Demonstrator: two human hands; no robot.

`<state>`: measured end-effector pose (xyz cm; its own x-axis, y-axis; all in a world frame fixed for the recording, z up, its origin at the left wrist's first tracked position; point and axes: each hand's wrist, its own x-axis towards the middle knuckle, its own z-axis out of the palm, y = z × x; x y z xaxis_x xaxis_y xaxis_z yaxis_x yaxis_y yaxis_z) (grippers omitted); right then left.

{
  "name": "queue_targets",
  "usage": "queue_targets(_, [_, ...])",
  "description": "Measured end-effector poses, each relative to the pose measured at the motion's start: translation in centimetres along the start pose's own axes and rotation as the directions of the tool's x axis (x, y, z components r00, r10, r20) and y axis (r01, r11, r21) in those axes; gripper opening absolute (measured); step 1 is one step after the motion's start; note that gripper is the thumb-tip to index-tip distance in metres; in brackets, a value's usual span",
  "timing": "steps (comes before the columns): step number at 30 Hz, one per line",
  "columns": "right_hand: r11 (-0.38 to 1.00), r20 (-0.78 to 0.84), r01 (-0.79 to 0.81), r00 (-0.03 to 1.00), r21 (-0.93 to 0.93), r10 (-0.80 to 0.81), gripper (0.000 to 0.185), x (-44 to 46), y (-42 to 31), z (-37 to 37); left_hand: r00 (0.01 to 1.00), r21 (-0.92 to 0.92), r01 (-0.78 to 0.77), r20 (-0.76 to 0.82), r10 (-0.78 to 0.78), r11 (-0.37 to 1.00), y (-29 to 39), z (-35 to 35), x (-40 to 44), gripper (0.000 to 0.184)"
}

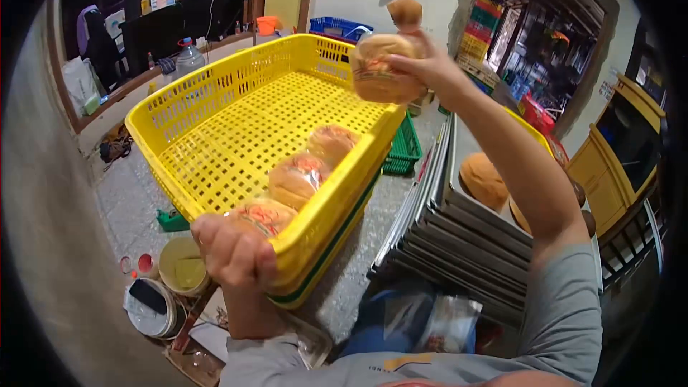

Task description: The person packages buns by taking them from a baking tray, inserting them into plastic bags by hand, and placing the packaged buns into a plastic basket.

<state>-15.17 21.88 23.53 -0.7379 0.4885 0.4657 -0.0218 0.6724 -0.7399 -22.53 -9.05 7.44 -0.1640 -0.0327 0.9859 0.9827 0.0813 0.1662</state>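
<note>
My right hand point(430, 64) is raised over the far right side of a yellow plastic crate point(236, 86). Its fingers are closed on a bun point(383, 75) in a clear bag with red printing. My left hand point(240, 251) grips the near corner of the crate's rim. Along the right wall inside the crate lie three more bagged buns in a row: a near one point(265, 215), a middle one point(299, 178) and a far one point(333, 142). A small brown shape point(405, 13) shows just above my right hand; I cannot tell what it is.
To the right, stacked metal trays point(437, 244) carry unbagged buns point(484, 180) on top. Clear plastic bags point(453, 322) lie by my lap. A tub point(183, 265) and a bucket point(152, 308) stand at lower left. Behind the yellow crate is a green crate point(405, 143).
</note>
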Motion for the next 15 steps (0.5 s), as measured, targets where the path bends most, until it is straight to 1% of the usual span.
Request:
queue_targets(2, [0.989, -0.004, -0.066, 0.998, -0.129, 0.066, 0.066, 4.1, 3.0, 2.3, 0.992, 0.057, -0.114, 0.061, 0.110, 0.992, -0.3, -0.4, 0.5, 0.028])
queue_targets(3, [0.971, 0.002, -0.053, 0.999, -0.232, 0.055, 0.062, 6.1, 5.1, 3.4, 0.993, 0.060, -0.105, 0.058, 0.102, 0.993, -0.6, -0.5, 0.6, 0.028])
queue_targets(4, [0.971, 0.011, -0.050, 0.998, -0.236, 0.054, 0.062, 6.7, 5.5, 4.2, 0.989, 0.000, -0.142, 0.048, 0.142, 0.990, -0.9, -0.4, 0.7, 0.029])
queue_targets(5, [0.960, 0.046, -0.179, 0.980, -0.213, 0.193, 0.065, 7.1, 6.1, 5.0, 0.983, -0.062, -0.175, 0.039, 0.178, 0.983, -1.1, -0.4, 0.8, 0.030])
queue_targets(6, [0.929, 0.083, -0.312, 0.939, -0.197, 0.333, 0.068, 7.4, 6.8, 5.7, 0.985, -0.060, -0.162, 0.043, 0.165, 0.985, -0.8, -0.7, 0.7, 0.030])
queue_targets(7, [0.803, 0.192, -0.330, 0.860, -0.496, 0.472, 0.062, 7.8, 6.9, 5.6, 0.991, -0.017, -0.104, 0.083, 0.105, 0.994, -0.2, -1.2, 0.6, 0.032])
queue_targets(8, [0.632, 0.295, -0.209, 0.748, -0.746, 0.594, 0.059, 8.3, 7.0, 5.5, 0.992, 0.026, -0.050, 0.121, 0.047, 0.998, -0.1, -1.3, 0.4, 0.034])
queue_targets(9, [0.544, 0.363, -0.088, 0.655, -0.834, 0.663, 0.063, 9.5, 8.8, 5.6, 0.991, 0.011, -0.104, 0.091, 0.102, 0.995, -0.7, -1.1, 0.0, 0.036])
queue_targets(10, [0.458, 0.407, 0.049, 0.547, -0.888, 0.731, 0.067, 10.6, 9.9, 5.6, 0.990, 0.001, -0.099, 0.100, 0.099, 0.995, -1.1, -0.7, -0.2, 0.036])
queue_targets(11, [0.406, 0.373, 0.045, 0.499, -0.913, 0.782, 0.067, 11.5, 11.1, 5.8, 0.985, -0.013, -0.169, 0.018, 0.169, 0.986, -1.5, -0.3, -0.1, 0.036])
queue_targets(12, [0.372, 0.378, 0.101, 0.423, -0.923, 0.823, 0.061, 12.7, 12.0, 6.1, 0.969, -0.016, -0.239, -0.068, 0.237, 0.971, -1.9, 0.1, -0.1, 0.036])
queue_targets(14, [0.421, 0.369, 0.025, 0.532, -0.907, 0.762, 0.057, 11.8, 9.0, 7.8, 0.964, -0.004, -0.252, -0.091, 0.251, 0.968, -2.2, 0.6, -0.1, 0.037])
queue_targets(15, [0.518, 0.421, -0.003, 0.578, -0.855, 0.699, 0.061, 11.4, 9.0, 8.1, 0.955, 0.014, -0.272, -0.119, 0.272, 0.962, -2.2, 0.8, -0.1, 0.038])
